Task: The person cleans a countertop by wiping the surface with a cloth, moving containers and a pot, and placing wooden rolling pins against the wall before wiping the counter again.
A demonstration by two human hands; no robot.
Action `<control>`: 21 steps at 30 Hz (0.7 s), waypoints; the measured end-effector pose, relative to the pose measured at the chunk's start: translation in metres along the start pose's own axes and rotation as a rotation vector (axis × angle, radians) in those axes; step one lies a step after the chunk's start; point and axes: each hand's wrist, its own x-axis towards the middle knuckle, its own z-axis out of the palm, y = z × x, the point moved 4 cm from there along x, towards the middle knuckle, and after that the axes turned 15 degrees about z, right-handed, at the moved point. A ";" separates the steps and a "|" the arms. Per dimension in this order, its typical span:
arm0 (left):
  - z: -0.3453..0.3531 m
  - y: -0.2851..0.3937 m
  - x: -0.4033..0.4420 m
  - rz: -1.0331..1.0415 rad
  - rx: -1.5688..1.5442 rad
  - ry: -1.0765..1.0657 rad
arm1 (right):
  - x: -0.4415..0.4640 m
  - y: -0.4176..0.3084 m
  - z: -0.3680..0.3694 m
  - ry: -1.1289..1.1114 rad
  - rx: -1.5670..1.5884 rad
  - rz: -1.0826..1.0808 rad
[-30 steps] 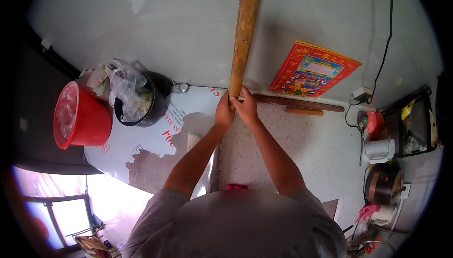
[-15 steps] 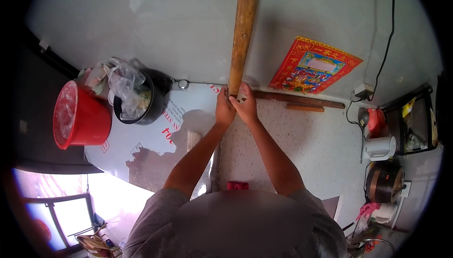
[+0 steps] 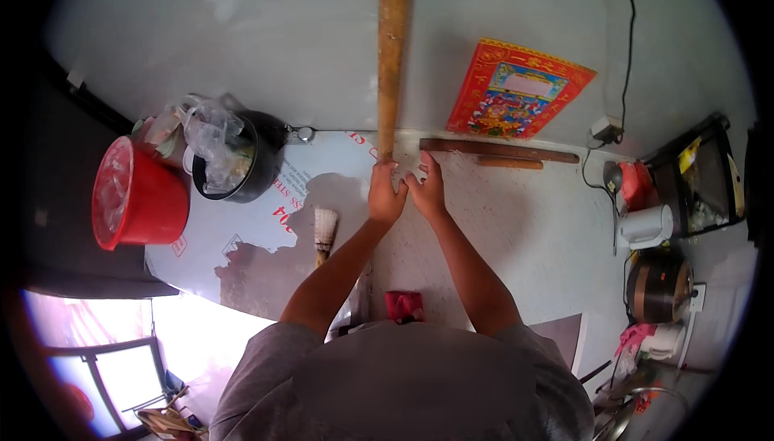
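A long wooden pole [image 3: 390,62] stands nearly upright against the wall, its lower end just beyond my left hand [image 3: 386,193]. The fingertips of that hand meet the pole's base in the view; whether they touch it I cannot tell. Its thumb is apart from the fingers, and no grip around the pole shows. My right hand [image 3: 427,189] is beside it over the pale speckled worktop [image 3: 476,239], fingers apart and holding nothing. Close to my left forearm lies a brush [image 3: 326,225] with white bristles. A dark red bar [image 3: 500,151] and a short wooden stick [image 3: 510,163] lie along the wall.
To the left are a red bucket [image 3: 153,199] and a black pot [image 3: 254,171] with plastic bags. A red pouch-like item [image 3: 404,305] lies near my body. On the right stand a white kettle [image 3: 645,227] and a dark cooker [image 3: 659,288]. A red poster [image 3: 520,90] hangs on the wall.
The pole has shifted left and is no longer between both hands. My right hand has come away from it, and my hands have parted slightly. The brush shows more fully.
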 end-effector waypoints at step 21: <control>0.154 -0.054 0.018 -0.117 0.024 -0.411 | 0.054 0.128 -0.088 0.094 0.166 0.398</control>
